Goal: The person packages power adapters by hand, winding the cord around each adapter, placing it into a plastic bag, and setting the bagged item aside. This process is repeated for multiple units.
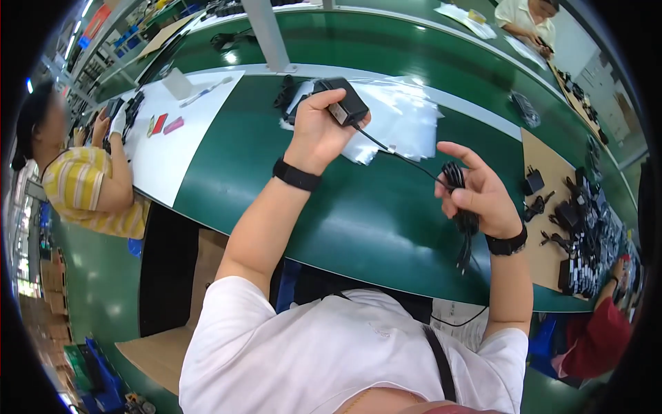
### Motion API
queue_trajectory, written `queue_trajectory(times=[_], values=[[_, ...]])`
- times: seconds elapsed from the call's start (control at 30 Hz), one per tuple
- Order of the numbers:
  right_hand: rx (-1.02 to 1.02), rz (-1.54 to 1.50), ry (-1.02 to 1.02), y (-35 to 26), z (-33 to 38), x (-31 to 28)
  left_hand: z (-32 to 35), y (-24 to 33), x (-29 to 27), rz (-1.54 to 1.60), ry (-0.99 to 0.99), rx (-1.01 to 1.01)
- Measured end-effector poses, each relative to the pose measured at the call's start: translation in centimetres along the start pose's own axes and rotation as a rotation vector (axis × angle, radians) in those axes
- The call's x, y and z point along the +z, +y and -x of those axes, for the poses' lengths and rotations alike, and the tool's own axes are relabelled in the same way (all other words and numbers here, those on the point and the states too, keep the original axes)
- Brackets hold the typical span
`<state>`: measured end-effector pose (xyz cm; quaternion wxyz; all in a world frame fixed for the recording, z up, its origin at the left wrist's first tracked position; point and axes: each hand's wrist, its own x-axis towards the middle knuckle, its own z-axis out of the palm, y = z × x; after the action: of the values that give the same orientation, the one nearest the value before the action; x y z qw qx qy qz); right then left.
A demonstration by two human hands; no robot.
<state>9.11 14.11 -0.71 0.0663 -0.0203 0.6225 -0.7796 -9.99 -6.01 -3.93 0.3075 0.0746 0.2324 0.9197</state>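
My left hand (321, 127) is closed around a black power adapter (350, 102), thumb across its top, held above the green table (262, 165). From the adapter a thin black cable (403, 157) with a small white tag runs over to my right hand (486, 196). There the cable is gathered in a coiled bundle (467, 219), gripped between thumb and fingers, and its loose ends hang down. My right index finger is stretched out. Clear plastic bags (403, 117) lie in a pile on the table beyond my hands. Another dark adapter or cable (286, 93) lies partly hidden behind my left hand.
Brown cardboard (545, 255) on the right carries several black adapters and cables (572, 214). A white sheet (183, 138) lies on the left, with small red and pink items. A metal post (265, 34) stands beyond the bags. Co-workers sit left, far right and lower right.
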Motion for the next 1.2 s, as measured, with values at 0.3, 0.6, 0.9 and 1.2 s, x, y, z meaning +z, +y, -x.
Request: queue_trajectory(times=[0.3, 0.6, 0.9, 1.2], values=[[-0.222, -0.058, 0.379, 2.7, -3.3, -3.0, -0.6, -1.9, 0.3, -1.092, 0.120, 0.253], [-0.276, -0.051, 0.389, 5.9, -9.4, 1.1, 0.5, -6.3, -2.1, -1.095, -0.147, 0.192], [-0.329, 0.650, 0.343, 7.8, -9.1, 1.5, 0.7, -6.8, -3.6, -1.335, -0.149, 0.369], [-0.517, 0.848, 0.140, 7.7, -8.0, 2.7, 1.8, -5.6, -1.6, -1.122, 0.032, 0.335]])
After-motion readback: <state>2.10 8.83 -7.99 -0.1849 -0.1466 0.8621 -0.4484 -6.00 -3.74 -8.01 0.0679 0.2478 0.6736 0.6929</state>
